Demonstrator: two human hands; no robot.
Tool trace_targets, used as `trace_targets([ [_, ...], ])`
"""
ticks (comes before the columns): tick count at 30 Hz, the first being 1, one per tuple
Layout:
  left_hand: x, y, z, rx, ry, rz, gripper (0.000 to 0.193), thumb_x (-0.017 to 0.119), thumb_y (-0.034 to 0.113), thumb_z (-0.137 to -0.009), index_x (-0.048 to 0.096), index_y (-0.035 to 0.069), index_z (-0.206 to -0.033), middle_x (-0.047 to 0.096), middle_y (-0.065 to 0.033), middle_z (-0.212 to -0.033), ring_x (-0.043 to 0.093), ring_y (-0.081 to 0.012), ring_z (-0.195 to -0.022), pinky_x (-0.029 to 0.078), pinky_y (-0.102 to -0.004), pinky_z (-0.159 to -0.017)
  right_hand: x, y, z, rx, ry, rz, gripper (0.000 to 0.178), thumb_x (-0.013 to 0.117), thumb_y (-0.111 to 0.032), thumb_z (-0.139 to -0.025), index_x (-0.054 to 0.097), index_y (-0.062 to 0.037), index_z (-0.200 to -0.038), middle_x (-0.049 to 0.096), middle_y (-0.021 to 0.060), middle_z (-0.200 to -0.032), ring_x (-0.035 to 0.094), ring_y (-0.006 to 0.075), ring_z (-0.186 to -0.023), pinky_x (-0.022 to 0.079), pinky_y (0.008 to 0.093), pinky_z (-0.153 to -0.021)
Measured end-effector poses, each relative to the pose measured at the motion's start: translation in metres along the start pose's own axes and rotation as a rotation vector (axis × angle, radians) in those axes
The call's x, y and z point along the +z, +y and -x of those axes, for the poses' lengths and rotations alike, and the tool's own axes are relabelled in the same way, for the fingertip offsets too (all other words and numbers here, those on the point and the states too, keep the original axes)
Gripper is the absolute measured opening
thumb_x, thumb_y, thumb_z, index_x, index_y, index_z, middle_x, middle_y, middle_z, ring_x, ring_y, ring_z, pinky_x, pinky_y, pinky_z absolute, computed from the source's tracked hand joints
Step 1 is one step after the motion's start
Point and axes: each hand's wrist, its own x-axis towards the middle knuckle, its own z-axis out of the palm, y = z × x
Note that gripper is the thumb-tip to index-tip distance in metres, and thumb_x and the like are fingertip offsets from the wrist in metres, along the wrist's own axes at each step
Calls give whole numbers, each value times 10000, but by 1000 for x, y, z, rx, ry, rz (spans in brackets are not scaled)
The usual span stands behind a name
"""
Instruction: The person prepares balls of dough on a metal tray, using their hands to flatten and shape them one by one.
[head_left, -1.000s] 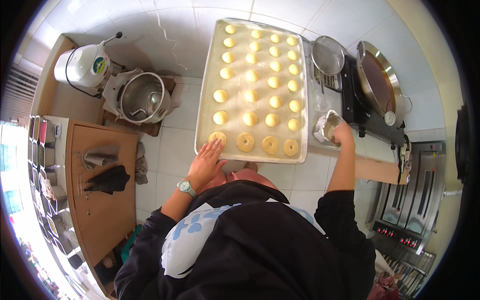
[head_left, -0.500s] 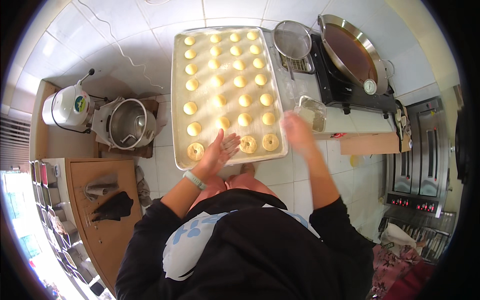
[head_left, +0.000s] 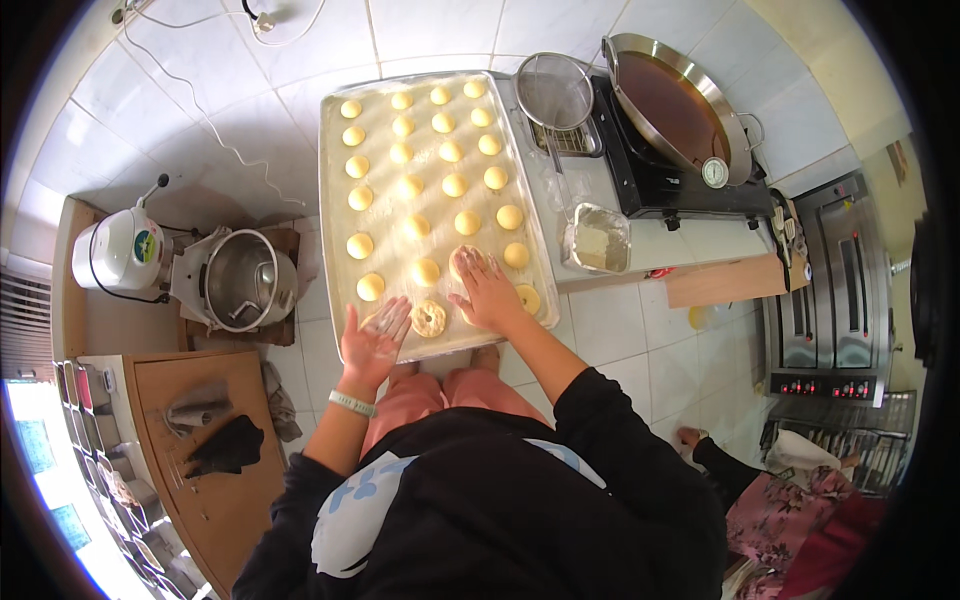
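A large tray [head_left: 388, 245] dusted with flour bears rows of pale round dough balls [head_left: 467, 222]. Along its near edge lie flattened dough rings with a hole in the middle, such as the ring [head_left: 428, 318]. My right hand [head_left: 487, 292] is laid flat, fingers stretched, over a dough ball in the second row from the near edge; its fingers hide most of that ball. A ring under its wrist is largely covered. My left hand [head_left: 374, 345] hovers at the tray's near left corner, floury palm turned up and fingers apart, covering most of another ring.
Right of the tray stand a clear container of flour [head_left: 600, 240], a mesh strainer [head_left: 553, 92] and a black stove [head_left: 645, 180] bearing a wide pan of brown oil [head_left: 670, 105] with a dial thermometer. A mixer bowl [head_left: 243, 280] is at left. Another person's floral clothing [head_left: 790, 520] shows lower right.
My right hand has come left from beside the flour container onto a dough ball. My left hand has drawn back slightly toward the near left corner. The whole view has shifted a little.
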Motion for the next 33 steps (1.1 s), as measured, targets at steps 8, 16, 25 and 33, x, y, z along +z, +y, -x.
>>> trace_targets([
  [8,-37,26,35,147,164,115,638,406,403,-942,309,-107,-1313,388,-231,-1354,381,-316,-1271,322,-399,-1071,-4,-10,-10,6,-93,51,676,294,-480,-930,211,-6,-1406,227,130,-1472,221,256,-1358,128,473,-1110],
  [16,-35,33,33,172,151,97,567,423,337,-945,335,-94,-1304,413,-213,-1341,398,-314,-1259,329,-398,-1069,-11,5,-18,111,72,-121,527,511,-222,-840,390,-17,-1311,426,146,-1340,383,289,-1255,216,484,-1076],
  [25,-31,38,29,165,178,54,534,458,295,-931,359,-87,-1290,433,-203,-1330,421,-296,-1244,339,-400,-1061,-28,3,-13,188,114,-91,238,561,-60,-753,642,-132,-966,563,86,-1100,509,251,-1034,366,418,-893],
  [33,-25,41,17,146,190,-38,510,456,286,-929,380,-70,-1286,466,-194,-1302,439,-291,-1229,362,-393,-1039,-27,-7,-11,173,57,54,267,573,-179,-790,593,-114,-1049,489,100,-1213,431,263,-1128,324,483,-904],
])
